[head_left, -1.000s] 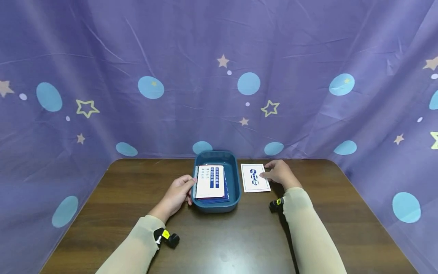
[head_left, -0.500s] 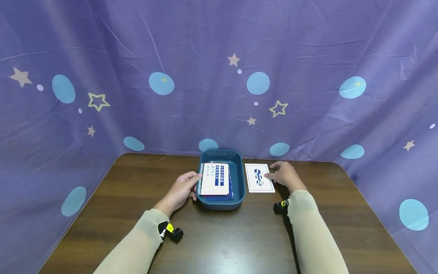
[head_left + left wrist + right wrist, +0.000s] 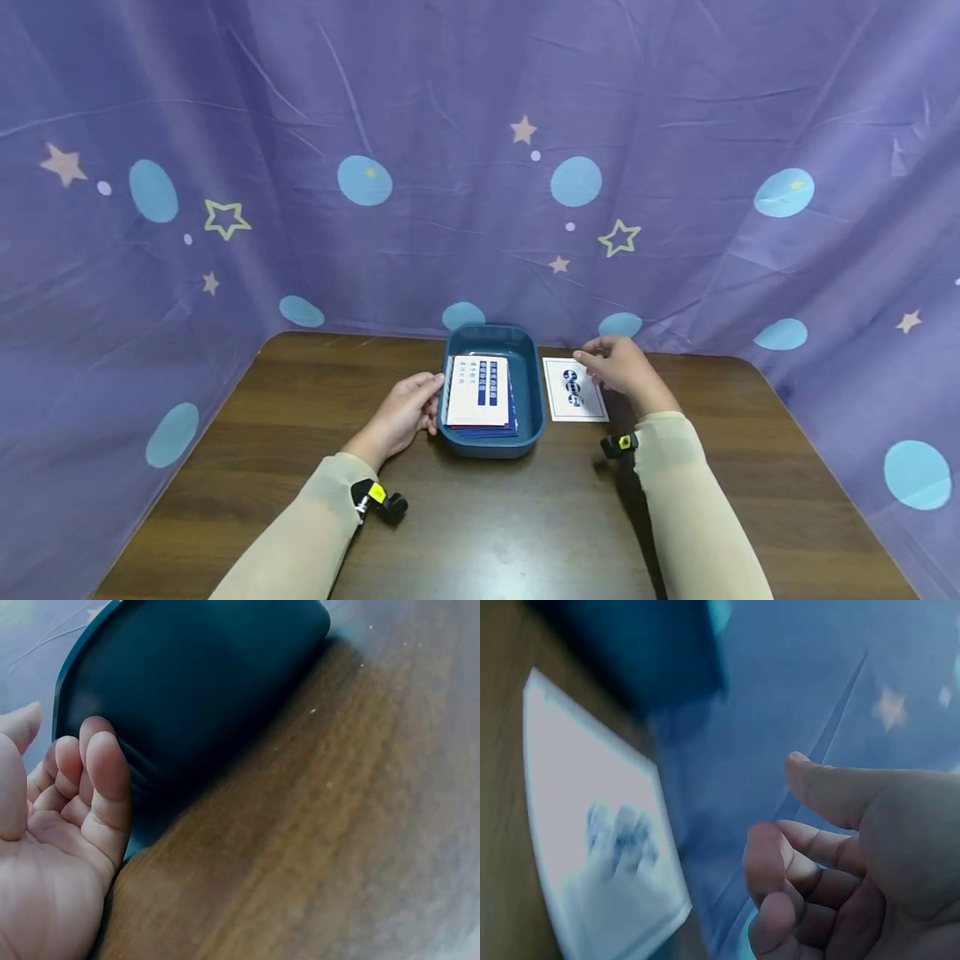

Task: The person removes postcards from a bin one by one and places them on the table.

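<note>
A blue plastic tub [image 3: 534, 412] stands on the table near its far edge. My left hand [image 3: 405, 408] holds the tub's left side, thumb at the rim and fingers against the outer wall, as the left wrist view also shows. Several cards lie stacked inside; the top white card [image 3: 468, 408] has blue and grey lettering. Right of the tub, a white card [image 3: 585, 408] with a blue rounded print lies flat. Above this card's upper right corner is my right hand [image 3: 618, 367]. In the right wrist view, its loosely bent fingers [image 3: 765, 859] and thumb are apart, with nothing between them.
The brown wooden table [image 3: 480, 508] reaches a purple curtain [image 3: 450, 233] with stars and light blue spots close behind the tub. A black camera [image 3: 390, 507] is strapped to the left wrist and another to the right wrist.
My right hand has lifted off the loose card and shifted toward its upper edge; the card stays lying flat. My left hand keeps its place on the tub. The head view has shifted slightly.
</note>
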Tool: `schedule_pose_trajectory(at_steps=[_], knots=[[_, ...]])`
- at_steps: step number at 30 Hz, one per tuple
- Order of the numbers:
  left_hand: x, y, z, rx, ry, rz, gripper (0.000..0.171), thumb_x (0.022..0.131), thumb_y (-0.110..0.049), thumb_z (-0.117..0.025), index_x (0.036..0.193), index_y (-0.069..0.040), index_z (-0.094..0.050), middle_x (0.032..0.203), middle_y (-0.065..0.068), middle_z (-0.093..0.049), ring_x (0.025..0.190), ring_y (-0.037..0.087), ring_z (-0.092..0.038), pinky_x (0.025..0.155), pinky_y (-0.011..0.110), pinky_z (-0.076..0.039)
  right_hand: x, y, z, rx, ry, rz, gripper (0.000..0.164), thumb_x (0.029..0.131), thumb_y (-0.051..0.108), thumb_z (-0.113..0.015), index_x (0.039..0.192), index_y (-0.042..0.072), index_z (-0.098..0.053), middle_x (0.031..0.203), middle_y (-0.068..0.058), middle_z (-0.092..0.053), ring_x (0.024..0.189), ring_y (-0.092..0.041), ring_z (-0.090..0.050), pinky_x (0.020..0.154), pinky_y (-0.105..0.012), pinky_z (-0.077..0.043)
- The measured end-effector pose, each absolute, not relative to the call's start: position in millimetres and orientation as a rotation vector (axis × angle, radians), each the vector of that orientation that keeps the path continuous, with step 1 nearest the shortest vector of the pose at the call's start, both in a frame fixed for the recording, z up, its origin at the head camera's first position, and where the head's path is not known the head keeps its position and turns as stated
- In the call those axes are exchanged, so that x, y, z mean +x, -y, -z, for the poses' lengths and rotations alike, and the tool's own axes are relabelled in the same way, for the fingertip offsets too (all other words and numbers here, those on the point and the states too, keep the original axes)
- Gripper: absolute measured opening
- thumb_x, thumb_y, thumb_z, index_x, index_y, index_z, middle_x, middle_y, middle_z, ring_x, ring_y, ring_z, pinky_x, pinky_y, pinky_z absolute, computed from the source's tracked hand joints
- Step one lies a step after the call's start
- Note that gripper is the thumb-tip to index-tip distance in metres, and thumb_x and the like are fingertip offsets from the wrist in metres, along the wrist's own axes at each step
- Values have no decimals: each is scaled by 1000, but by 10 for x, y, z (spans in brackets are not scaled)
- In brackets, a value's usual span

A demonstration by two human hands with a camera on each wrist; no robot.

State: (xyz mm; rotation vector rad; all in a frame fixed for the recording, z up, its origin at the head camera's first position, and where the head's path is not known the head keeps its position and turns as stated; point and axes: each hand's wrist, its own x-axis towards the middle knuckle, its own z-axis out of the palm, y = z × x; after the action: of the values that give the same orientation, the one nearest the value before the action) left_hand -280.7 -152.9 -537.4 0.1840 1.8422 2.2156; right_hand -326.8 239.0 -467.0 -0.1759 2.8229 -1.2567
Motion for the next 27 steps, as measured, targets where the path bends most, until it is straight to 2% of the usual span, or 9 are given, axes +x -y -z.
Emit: schedule_pose_trajectory(at_steps=[5, 9, 12, 16, 20, 27], knots=[[-2795, 1498, 5380, 221, -1850, -2181, 27, 108, -21, -65, 102, 4, -57, 68, 1, -54, 51, 14, -56, 45, 25, -55, -3174, -2042, 4423, -300, -2772, 1276, 40, 101, 33, -75, 124, 0, -71, 97, -24, -78, 75, -29, -75, 60, -36, -63], [-2802, 1506, 5380, 207, -1871, -2177, 22, 104, -21, -71, 99, -3, -59, 69, 2, -59, 53, 14, -57, 45, 24, -55, -3192, -1677, 4295, -379, -2705, 1213, 38, 100, 33, -76, 124, 4, -72, 89, -18, -78, 76, -31, -76, 63, -42, -67], [-2830, 1531, 5373, 211, -1886, -2177, 22, 104, -19, -72, 106, -3, -58, 72, 4, -65, 53, 14, -58, 45, 24, -55, -3259, -1370, 4222, -397, -2646, 1126, 38, 100, 32, -77, 126, 4, -71, 86, -17, -78, 75, -31, -77, 64, -42, -68], [-2861, 1533, 5359, 228, -1899, -2168, 37, 102, -12, -73, 127, 5, -52, 80, 6, -70, 55, 13, -60, 47, 24, -56, -3384, -1067, 4217, -352, -2595, 975, 44, 99, 30, -78, 130, 0, -69, 84, -19, -79, 71, -27, -76, 64, -38, -68], [-2846, 1540, 5365, 198, -1921, -2165, 48, 100, -10, -74, 136, 8, -48, 83, 7, -71, 55, 14, -61, 48, 25, -57, -3469, -878, 4298, -273, -2579, 798, 51, 99, 29, -78, 136, -4, -63, 82, -18, -79, 69, -26, -76, 62, -38, -69], [-2805, 1570, 5383, 190, -1903, -2172, 49, 100, -11, -74, 137, 7, -46, 77, 4, -71, 54, 12, -62, 47, 24, -57, -3527, -639, 4393, -138, -2589, 475, 46, 95, 40, -82, 110, -1, -70, 82, -16, -78, 68, -26, -78, 59, -37, -68]])
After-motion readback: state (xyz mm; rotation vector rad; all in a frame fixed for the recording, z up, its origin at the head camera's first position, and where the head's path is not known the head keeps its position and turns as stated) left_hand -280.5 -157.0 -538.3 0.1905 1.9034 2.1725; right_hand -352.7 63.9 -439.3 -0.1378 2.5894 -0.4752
